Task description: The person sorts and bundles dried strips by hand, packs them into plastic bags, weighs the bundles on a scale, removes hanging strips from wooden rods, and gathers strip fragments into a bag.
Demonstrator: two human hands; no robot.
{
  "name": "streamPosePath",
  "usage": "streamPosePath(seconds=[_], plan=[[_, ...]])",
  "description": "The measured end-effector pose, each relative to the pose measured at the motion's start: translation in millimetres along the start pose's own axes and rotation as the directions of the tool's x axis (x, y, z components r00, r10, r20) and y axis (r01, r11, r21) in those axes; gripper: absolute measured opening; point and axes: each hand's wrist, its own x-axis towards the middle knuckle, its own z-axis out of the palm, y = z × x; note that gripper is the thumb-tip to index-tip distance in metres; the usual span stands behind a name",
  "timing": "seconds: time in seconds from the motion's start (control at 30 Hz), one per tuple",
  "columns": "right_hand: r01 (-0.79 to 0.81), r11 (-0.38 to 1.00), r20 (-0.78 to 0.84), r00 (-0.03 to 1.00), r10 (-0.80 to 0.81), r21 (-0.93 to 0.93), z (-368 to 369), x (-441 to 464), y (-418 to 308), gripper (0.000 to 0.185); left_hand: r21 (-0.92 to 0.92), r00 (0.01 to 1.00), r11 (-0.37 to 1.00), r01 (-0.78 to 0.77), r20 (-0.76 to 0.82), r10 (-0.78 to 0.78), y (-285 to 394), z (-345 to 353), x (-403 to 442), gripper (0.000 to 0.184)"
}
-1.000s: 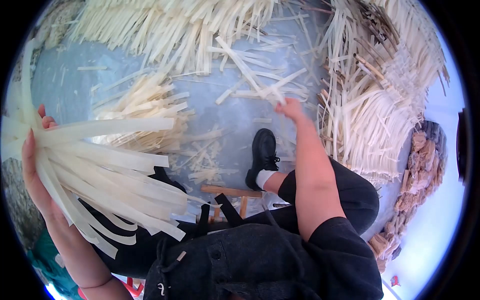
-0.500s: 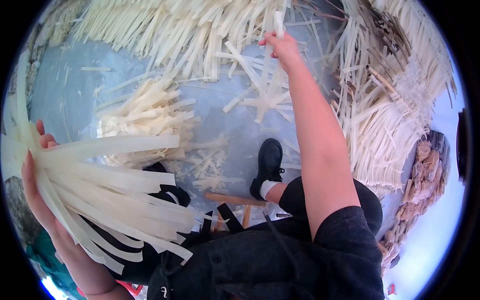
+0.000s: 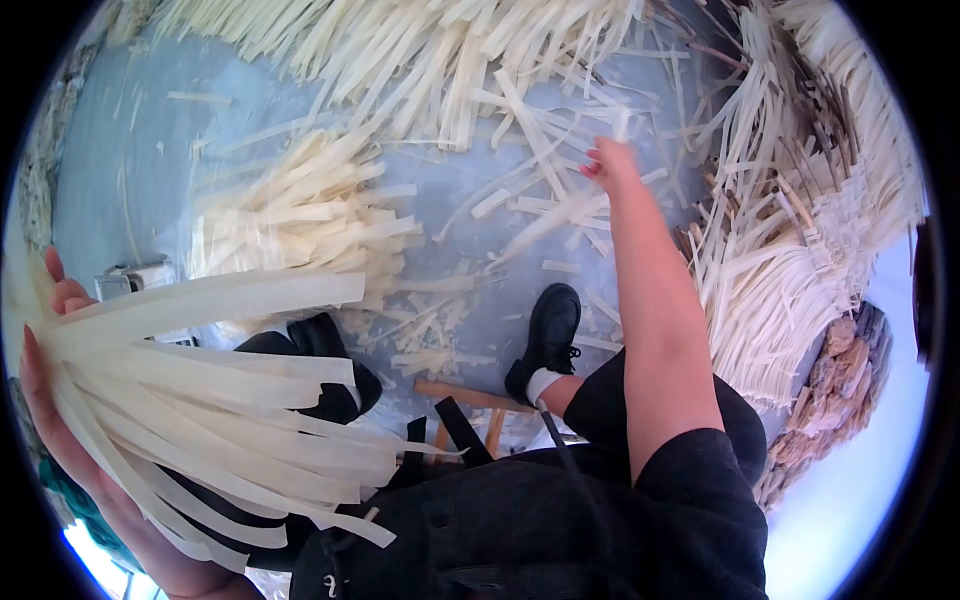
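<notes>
At the left edge, my left hand is closed around a thick bunch of pale, thin, flat strips. Their loose ends fan out to the right over my lap. My right arm reaches forward, and my right hand pinches a pale strip whose short end sticks up past the fingers. Motion blurs that hand and the strip. Loose strips lie on the grey floor just left of and below it.
A plastic-wrapped bundle of strips lies on the floor near my shoes. Layered strips spread across the far side. Thin sticks and more strips stand at right, beside brown, rough-textured pieces. A wooden bar sits between my legs.
My right hand has come back towards me and slightly right, with the strip in it. My left hand still grips the bunch, which appears a little further left. The camera view has shifted slightly.
</notes>
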Motion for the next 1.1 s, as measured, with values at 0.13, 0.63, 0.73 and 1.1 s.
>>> streamPosePath(seconds=[0.13, 0.63, 0.73, 1.1], plan=[[0.231, 0.918, 0.108, 0.972, -0.207, -0.323, -18.4, -42.4, -9.7, 0.032, 0.004, 1.0, 1.0, 0.008, -0.001, -0.008, -0.5, 4.0, -4.1, 0.064], [0.93, -0.282, 0.931, 0.132, -0.34, -0.235, 97.7, -142.8, 38.7, 0.029, -0.042, 0.997, 0.999, -0.025, 0.069, 0.028, -0.3, 1.9, -11.0, 0.059], [0.944, -0.211, 0.796, 0.081, -0.6, -0.255, 86.8, -152.7, -24.5, 0.035, -0.047, 0.996, 0.998, -0.03, 0.079, 0.033, 0.5, -2.2, -7.6, 0.057], [0.566, -0.019, 0.511, 0.727, -0.459, -0.824, 102.2, -13.2, 3.9, 0.028, -0.039, 0.996, 0.999, 0.005, 0.092, -0.002, 4.8, -10.9, 1.5, 0.061]])
